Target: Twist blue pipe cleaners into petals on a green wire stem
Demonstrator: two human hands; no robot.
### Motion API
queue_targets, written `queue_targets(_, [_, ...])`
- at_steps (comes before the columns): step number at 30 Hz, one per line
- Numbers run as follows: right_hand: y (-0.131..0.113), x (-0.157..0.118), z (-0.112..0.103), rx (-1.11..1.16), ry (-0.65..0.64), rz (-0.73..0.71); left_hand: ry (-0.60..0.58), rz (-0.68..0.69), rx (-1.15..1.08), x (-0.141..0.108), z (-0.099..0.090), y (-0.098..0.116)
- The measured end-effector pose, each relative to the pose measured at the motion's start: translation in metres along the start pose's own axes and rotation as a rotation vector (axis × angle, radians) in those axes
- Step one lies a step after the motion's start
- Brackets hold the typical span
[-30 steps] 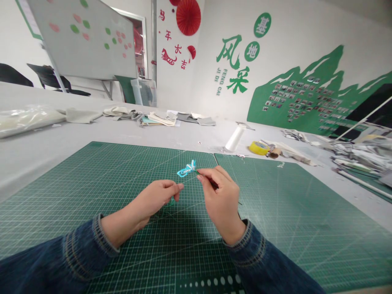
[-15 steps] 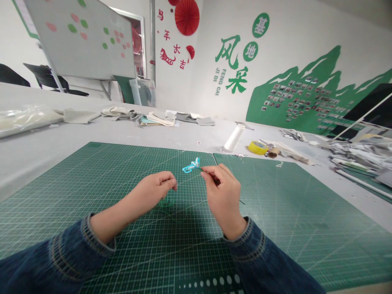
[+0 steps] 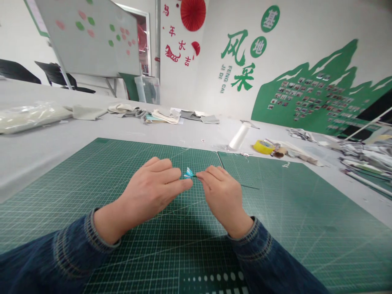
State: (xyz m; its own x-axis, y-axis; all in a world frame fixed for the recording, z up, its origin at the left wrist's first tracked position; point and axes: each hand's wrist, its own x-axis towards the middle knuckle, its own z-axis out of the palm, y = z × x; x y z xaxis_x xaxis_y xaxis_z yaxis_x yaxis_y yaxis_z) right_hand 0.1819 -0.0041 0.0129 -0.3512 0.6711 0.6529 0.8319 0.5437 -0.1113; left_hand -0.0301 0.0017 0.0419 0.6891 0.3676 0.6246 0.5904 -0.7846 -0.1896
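Centrally, a small turquoise ornament with white beads (image 3: 188,173) sits between the two hands, over a green gridded cutting mat (image 3: 76,183). At its four o'clock, the right hand (image 3: 225,192) pinches its thin dark stem (image 3: 251,187), whose far end pokes out beyond the hand. At eight to nine o'clock, the left hand (image 3: 153,181) curls its fingers close to the ornament; whether they grip it, I cannot tell. A white cone-shaped spool (image 3: 239,137) lies at two o'clock, just beside a yellow tape roll (image 3: 263,147).
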Motion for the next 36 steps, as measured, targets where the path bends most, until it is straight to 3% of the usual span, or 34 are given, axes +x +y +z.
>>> queue_targets(4, [-0.002, 0.001, -0.005, 0.066, -0.036, -0.153, 0.057, -0.232, -0.228, 0.0, 0.002, -0.014])
queue_targets(8, [-0.008, 0.004, -0.009, 0.34, -0.075, -0.184, 0.076, -0.492, -0.53, 0.0, 0.009, -0.022])
queue_targets(14, [-0.017, 0.007, -0.016, 0.651, -0.028, -0.018, 0.009, -0.869, -1.115, 0.0, 0.024, -0.019])
queue_targets(19, [-0.019, 0.007, -0.016, 0.738, 0.073, 0.153, -0.045, -1.043, -1.355, 0.0, 0.037, -0.005])
queue_targets(25, [-0.014, 0.003, -0.003, 0.872, 0.18, 0.508, -0.078, -1.051, -1.461, 0.003, 0.043, 0.015])
queue_targets(28, [-0.012, 0.003, 0.001, 0.91, 0.206, 0.635, -0.099, -0.946, -1.297, 0.002, 0.043, 0.024])
queue_targets(30, [-0.012, 0.004, 0.001, 0.855, 0.209, 0.665, -0.106, -0.78, -1.024, 0.0, 0.04, 0.028])
queue_targets(32, [-0.011, 0.005, 0.0, 0.731, 0.214, 0.636, -0.047, -0.53, -0.676, -0.003, 0.035, 0.03])
queue_targets(34, [-0.011, 0.005, -0.002, 0.568, 0.223, 0.549, 0.043, -0.262, -0.345, -0.005, 0.029, 0.029])
queue_targets(36, [-0.01, 0.004, -0.004, 0.412, 0.219, 0.434, 0.109, -0.077, -0.109, -0.007, 0.023, 0.025])
